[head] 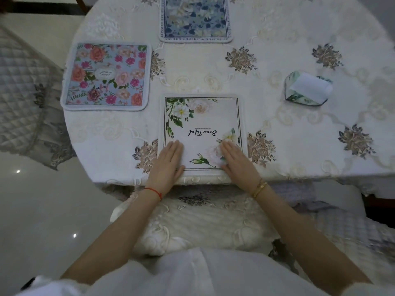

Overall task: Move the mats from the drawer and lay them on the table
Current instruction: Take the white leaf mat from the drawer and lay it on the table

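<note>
Three mats lie flat on the round table (299,50). A white mat (203,122) with green leaves, pale flowers and the word "Beautiful" sits at the near edge. My left hand (168,161) presses flat on its near left corner with straight fingers. My right hand (237,161) presses flat on its near right corner. A blue mat with pink and orange roses (106,75) lies to the left. A blue-and-white floral mat (195,18) lies at the far middle, its top cut off by the frame. No drawer is in view.
A tissue box (307,88) in a green-patterned cover stands on the right of the table. A cushioned chair (192,223) stands between me and the table, and another quilted chair (23,86) is at the left. Glossy floor shows lower left.
</note>
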Demonstrator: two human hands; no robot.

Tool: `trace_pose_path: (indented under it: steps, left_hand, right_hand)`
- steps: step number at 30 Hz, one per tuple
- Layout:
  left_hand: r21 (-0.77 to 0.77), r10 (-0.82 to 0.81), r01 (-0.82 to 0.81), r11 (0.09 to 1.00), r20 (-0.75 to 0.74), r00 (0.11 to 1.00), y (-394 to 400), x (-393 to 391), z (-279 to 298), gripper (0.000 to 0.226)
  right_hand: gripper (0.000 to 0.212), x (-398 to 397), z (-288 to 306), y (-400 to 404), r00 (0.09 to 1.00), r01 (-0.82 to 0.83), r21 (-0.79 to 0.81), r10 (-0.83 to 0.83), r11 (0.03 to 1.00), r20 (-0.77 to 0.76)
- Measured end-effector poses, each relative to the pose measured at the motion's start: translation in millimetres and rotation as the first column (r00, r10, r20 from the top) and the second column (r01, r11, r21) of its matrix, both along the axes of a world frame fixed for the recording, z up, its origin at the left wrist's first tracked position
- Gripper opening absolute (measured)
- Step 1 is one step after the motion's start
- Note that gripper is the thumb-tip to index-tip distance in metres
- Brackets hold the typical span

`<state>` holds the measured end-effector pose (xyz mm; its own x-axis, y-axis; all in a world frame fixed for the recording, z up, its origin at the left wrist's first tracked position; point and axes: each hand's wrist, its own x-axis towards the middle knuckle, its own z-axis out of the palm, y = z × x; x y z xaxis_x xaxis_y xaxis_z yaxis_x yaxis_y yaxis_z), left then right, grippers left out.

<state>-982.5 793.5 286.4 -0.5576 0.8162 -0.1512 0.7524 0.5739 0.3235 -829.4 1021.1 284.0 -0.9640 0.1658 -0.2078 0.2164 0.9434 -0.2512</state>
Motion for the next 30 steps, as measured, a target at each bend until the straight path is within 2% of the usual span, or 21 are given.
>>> trace_pose_path:
  steps: [2, 6, 13, 16, 20, 30]
  left_hand:
    - [-0.035, 0.002, -0.001, 0.999, 0.026, 1.0, 1, 9, -5, 0.068]
    - [-0.087, 0.057, -0.053, 0.995, 0.048, 0.997, -9, 5, -8, 0.071]
    - [-0.082, 0.068, -0.065, 0.995, 0.026, 0.997, -30, -12, -6, 0.071]
    - [-0.032, 0.089, -0.089, 0.996, 0.002, 0.996, -26, -15, 1, 0.064]
    - [0.066, 0.008, -0.003, 0.998, -0.07, 0.998, 2, -29, 13, 0.053]
    - [0.107, 0.019, -0.02, 0.994, 0.014, 1.0, 107, -119, 5, 0.056]
  right_hand:
    - [0.064, -4, -6, -12, 0.999, -0.029, -0.01, 0.03, 1.0, 0.022]
    - [0.068, 8, -11, -5, 0.998, 0.034, -0.009, -0.033, 0.999, 0.052]
    - [0.067, 46, -6, 31, 0.989, 0.127, 0.033, -0.129, 0.991, 0.072]
    - [0.061, 38, 0, 35, 0.985, 0.173, 0.019, -0.173, 0.985, 0.005]
    - [0.058, -13, 8, 33, 0.989, 0.14, -0.029, -0.141, 0.99, -0.032]
    - [0.054, -168, -1, 46, 0.999, 0.022, -0.059, -0.024, 0.998, -0.033]
